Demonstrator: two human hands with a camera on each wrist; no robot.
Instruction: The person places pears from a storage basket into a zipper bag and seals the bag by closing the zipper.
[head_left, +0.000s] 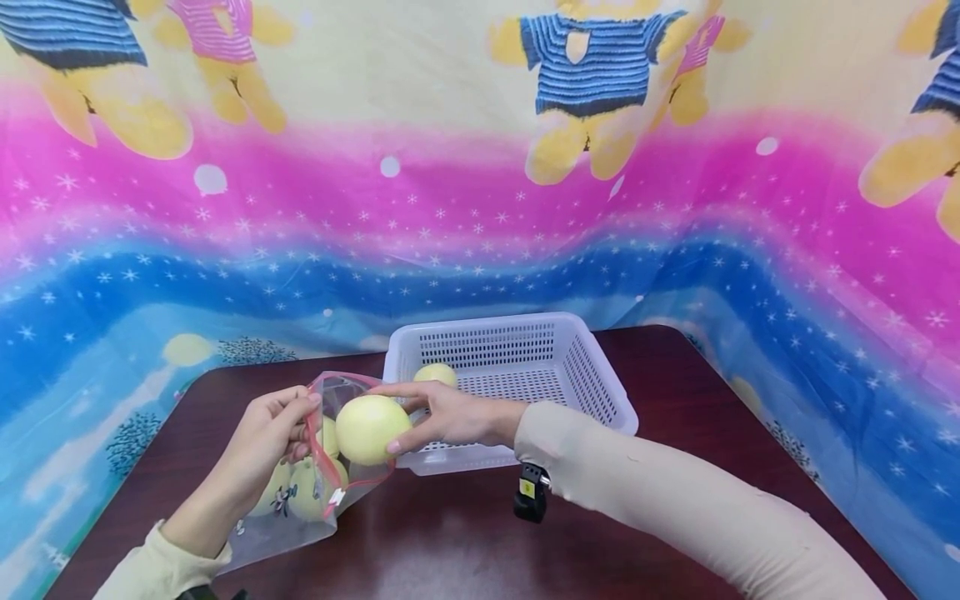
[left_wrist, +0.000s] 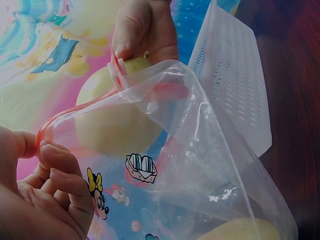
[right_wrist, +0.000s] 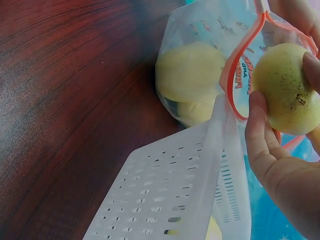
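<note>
My left hand (head_left: 273, 433) pinches the red-edged rim of a clear zip bag (head_left: 360, 492) printed with cartoon figures. Several pale yellow-green round fruits (head_left: 309, 492) lie inside the bag; their exact kind is unclear. My right hand (head_left: 450, 414) grips another such fruit (head_left: 372, 429) at the bag's mouth. In the right wrist view this fruit (right_wrist: 285, 90) shows a speckled end with a short stem, fingers and thumb around it. In the left wrist view the fruit (left_wrist: 107, 120) is partly seen through the clear plastic, next to the white zip slider (left_wrist: 117, 72).
A white perforated plastic basket (head_left: 600, 375) stands on the dark red-brown table (head_left: 450, 542), right of the bag. One more pale fruit (head_left: 436, 374) sits at its left side. A printed cloth (head_left: 450, 200) hangs behind and around the table.
</note>
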